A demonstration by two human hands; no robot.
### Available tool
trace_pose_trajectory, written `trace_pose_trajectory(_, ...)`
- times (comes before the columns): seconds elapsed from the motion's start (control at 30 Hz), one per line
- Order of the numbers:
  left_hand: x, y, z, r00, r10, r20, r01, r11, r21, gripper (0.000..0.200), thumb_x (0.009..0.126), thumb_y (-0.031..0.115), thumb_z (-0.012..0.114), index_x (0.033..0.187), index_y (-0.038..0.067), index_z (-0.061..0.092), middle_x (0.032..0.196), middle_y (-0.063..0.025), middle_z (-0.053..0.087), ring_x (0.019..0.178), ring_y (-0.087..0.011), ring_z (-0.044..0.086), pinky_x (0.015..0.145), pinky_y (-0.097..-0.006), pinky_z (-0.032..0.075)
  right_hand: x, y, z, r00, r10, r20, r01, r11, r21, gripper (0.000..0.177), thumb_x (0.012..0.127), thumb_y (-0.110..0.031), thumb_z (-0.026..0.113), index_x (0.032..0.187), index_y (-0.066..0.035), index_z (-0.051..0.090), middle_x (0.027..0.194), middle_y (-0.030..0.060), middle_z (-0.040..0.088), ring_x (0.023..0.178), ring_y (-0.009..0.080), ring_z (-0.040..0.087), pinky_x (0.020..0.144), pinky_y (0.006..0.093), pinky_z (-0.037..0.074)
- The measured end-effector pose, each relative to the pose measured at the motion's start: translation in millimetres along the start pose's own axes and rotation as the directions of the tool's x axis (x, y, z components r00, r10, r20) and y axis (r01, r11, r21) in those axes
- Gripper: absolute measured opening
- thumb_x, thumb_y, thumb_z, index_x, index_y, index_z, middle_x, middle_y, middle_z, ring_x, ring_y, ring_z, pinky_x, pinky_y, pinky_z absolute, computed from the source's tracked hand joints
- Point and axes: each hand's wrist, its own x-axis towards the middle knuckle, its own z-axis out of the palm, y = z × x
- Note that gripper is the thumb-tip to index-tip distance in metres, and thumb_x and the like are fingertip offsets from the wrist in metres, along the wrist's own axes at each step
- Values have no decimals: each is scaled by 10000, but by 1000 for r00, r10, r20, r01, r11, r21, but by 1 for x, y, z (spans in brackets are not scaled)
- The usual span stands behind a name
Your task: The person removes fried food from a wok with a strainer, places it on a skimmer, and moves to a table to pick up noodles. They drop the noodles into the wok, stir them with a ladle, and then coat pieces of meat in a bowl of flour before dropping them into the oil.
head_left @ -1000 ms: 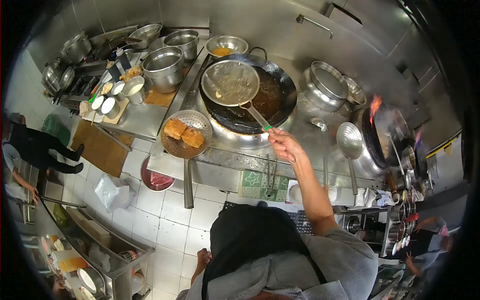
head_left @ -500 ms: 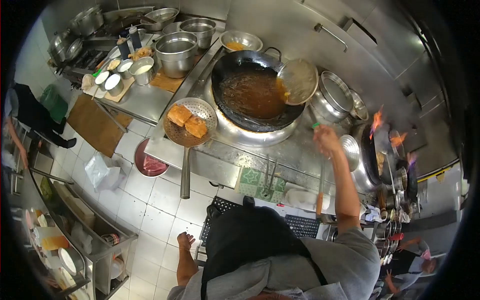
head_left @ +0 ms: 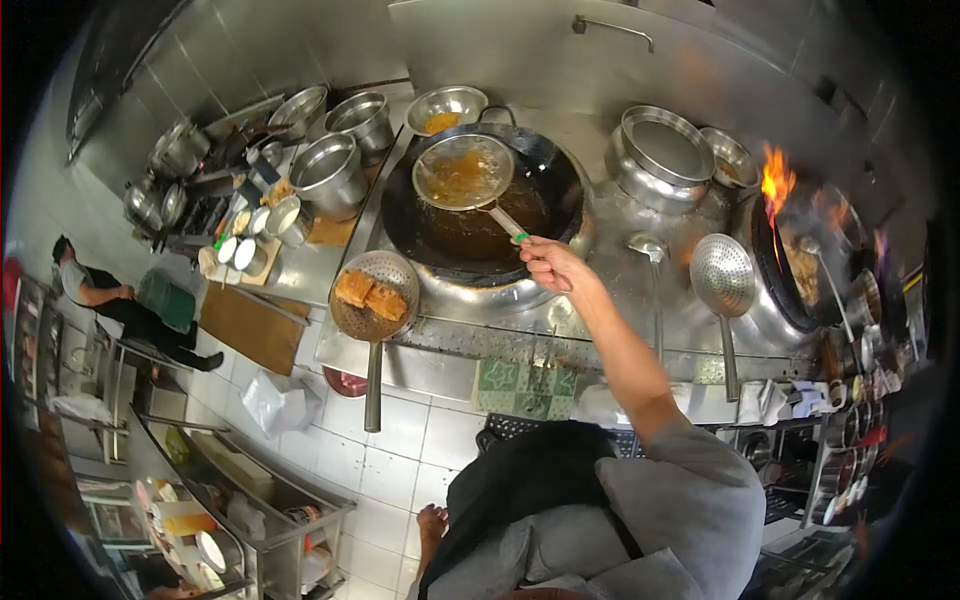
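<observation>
My right hand is closed round the handle of a fine mesh strainer. The strainer is level above a large black wok with brown liquid in it, and yellowish bits lie in its mesh. Down by my body at the lower left, my left hand hangs over the floor with its fingers loosely curled; what they hold, if anything, I cannot make out. Two golden fried pieces rest in a perforated ladle at the wok's front left.
Flames rise by a second wok on the right. A perforated skimmer and a ladle lie on the steel counter. Steel pots stand behind. Another person is at the far left.
My right hand and the strainer have moved left, and the strainer has gone from tilted at the wok's right rim to level above its middle. The camera view has shifted.
</observation>
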Motion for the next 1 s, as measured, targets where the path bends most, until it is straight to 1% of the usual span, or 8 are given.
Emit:
trace_pose_trajectory(0.1,-14,2,6,947,319,41,-276,740,613,330,826,208,608,1098,21,610,835,-103,682,755,-265,655,689,-373,532,4,-7,-5,999,-23,34,20,996,90,160,946,-86,467,1098,-36,480,712,2,492,413,16,352,316,181,256)
trace_pose_trajectory(0.27,12,-56,31,641,761,-97,-676,620,397,246,774,246,645,856,14,654,776,-128,678,771,-299,659,689,-386,530,-31,-53,-33,984,-155,92,142,981,129,196,923,-51,458,1113,-21,492,711,-1,477,402,18,341,299,193,255)
trace_pose_trajectory(0.3,12,-54,37,889,458,5,-390,751,532,242,774,244,644,850,15,652,774,-127,678,768,-298,658,687,-387,529,-42,-70,-42,974,-216,68,210,974,86,205,912,-47,463,1113,-23,499,707,-4,476,400,21,339,294,198,249)
trace_pose_trajectory(0.47,4,-17,54,970,231,81,-232,758,610,222,775,236,639,821,19,642,760,-122,673,752,-296,655,675,-391,525,-97,-199,-102,701,-648,-297,511,748,-423,111,860,-99,548,953,-43,566,614,20,510,348,63,365,267,232,259)
trace_pose_trajectory(0.57,-2,1,64,976,196,94,-212,760,615,212,775,231,635,803,21,635,752,-119,671,742,-294,653,668,-394,523,-93,-273,-214,130,-984,119,-212,-144,-966,350,807,-111,574,1118,47,549,825,230,649,597,315,628,524,418,479)
trace_pose_trajectory(0.6,-4,5,66,976,193,97,-211,762,612,209,775,230,634,797,22,633,749,-118,670,739,-294,653,666,-395,522,-100,-288,-234,206,-972,117,-470,-203,-859,366,801,-111,555,1122,64,540,821,276,629,785,414,634,671,475,497)
trace_pose_trajectory(0.8,-19,13,79,976,180,124,-218,754,620,193,776,220,628,762,27,621,732,-111,664,720,-290,649,652,-400,517,-115,-304,-388,429,-868,-251,-723,-163,-672,201,812,-145,528,895,14,619,846,247,645,864,393,633,773,472,509)
trace_pose_trajectory(1.0,-28,-18,71,937,294,189,-334,592,734,185,776,210,622,727,32,608,716,-105,659,700,-287,645,639,-405,512,-154,-223,-282,258,-954,-149,-512,-4,-859,326,829,-154,532,1106,5,596,993,275,615,928,429,600,771,508,473)
